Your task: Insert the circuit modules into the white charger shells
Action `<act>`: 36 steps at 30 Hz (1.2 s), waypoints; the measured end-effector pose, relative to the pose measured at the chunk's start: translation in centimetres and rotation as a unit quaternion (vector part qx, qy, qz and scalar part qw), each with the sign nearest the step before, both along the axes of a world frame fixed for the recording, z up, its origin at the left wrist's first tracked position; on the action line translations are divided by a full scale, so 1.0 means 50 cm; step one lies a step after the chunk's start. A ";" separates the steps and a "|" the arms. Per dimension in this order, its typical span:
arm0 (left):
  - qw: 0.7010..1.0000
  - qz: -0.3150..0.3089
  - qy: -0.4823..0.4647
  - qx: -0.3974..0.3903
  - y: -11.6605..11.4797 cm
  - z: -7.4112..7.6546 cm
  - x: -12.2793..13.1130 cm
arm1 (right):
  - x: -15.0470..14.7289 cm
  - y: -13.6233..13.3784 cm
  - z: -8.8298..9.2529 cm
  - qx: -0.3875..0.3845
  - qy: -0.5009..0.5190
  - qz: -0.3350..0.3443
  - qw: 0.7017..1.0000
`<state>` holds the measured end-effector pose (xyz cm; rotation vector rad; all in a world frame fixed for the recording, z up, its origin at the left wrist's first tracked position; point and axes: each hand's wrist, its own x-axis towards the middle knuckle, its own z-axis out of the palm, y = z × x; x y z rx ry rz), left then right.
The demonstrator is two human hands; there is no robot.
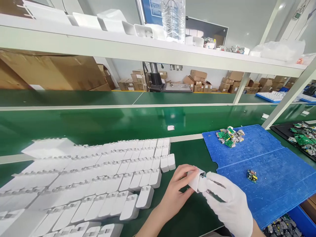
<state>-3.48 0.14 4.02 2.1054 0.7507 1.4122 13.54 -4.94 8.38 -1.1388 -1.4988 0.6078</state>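
My bare left hand (178, 188) grips a white plastic charger housing (197, 179) just above the green bench. My right hand (225, 199), in a white glove, pinches the open end of the same housing, where a bit of green circuit board shows. Left of my hands lie several rows of white housings (118, 171) set side by side. One loose green circuit board (252, 175) lies on the blue mat (271, 171) to the right of my hands. A small heap of circuit boards (229, 136) sits at the mat's far edge.
A green conveyor belt (123, 123) runs across behind the bench, with one small white part (171, 127) on it. A white shelf (148, 51) overhead carries white trays and a clear bottle (173, 19). More circuit boards (303, 140) lie at the far right. Cardboard boxes stand behind.
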 end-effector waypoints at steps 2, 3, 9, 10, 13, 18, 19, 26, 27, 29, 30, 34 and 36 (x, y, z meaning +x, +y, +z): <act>1.000 0.005 -0.002 -0.004 0.001 -0.004 -0.002 | -0.001 0.008 0.005 -0.026 -0.005 0.018 0.999; 1.000 0.007 -0.004 -0.010 0.001 -0.006 -0.003 | -0.001 0.012 0.010 -0.033 -0.014 0.026 0.999; 0.990 -0.009 -0.015 -0.140 -0.002 -0.016 -0.007 | 0.004 0.033 0.035 -0.009 -0.118 0.019 0.993; 0.986 -0.008 -0.018 -0.163 -0.003 -0.017 -0.006 | 0.005 0.035 0.036 -0.019 -0.110 0.007 0.994; 0.979 -0.004 -0.020 -0.202 -0.005 -0.019 -0.002 | 0.001 0.035 0.036 -0.087 -0.041 0.023 0.995; 0.983 -0.012 -0.032 -0.181 -0.005 -0.019 0.000 | -0.017 0.027 0.024 -0.169 0.127 0.103 0.972; 0.984 -0.011 -0.032 -0.176 -0.005 -0.018 -0.001 | -0.018 0.026 0.021 -0.178 0.137 0.103 0.969; 0.980 -0.025 -0.005 -0.195 -0.005 -0.013 -0.007 | -0.003 0.023 0.024 -0.177 0.099 0.070 0.977; 0.981 -0.025 -0.005 -0.193 -0.005 -0.013 -0.006 | -0.002 0.022 0.026 -0.176 0.093 0.068 0.978; 0.982 -0.023 -0.013 -0.184 -0.005 -0.015 -0.005 | -0.002 0.021 0.024 -0.174 0.084 0.067 0.979; 0.984 -0.022 -0.016 -0.178 -0.004 -0.016 -0.005 | -0.003 0.020 0.020 -0.169 0.084 0.067 0.980; 0.989 -0.022 -0.008 -0.149 -0.003 -0.020 -0.005 | -0.004 0.018 -0.004 -0.131 0.095 0.050 0.986; 0.991 -0.018 0.003 -0.131 -0.003 -0.021 -0.005 | -0.005 0.018 -0.013 -0.104 0.091 0.033 0.990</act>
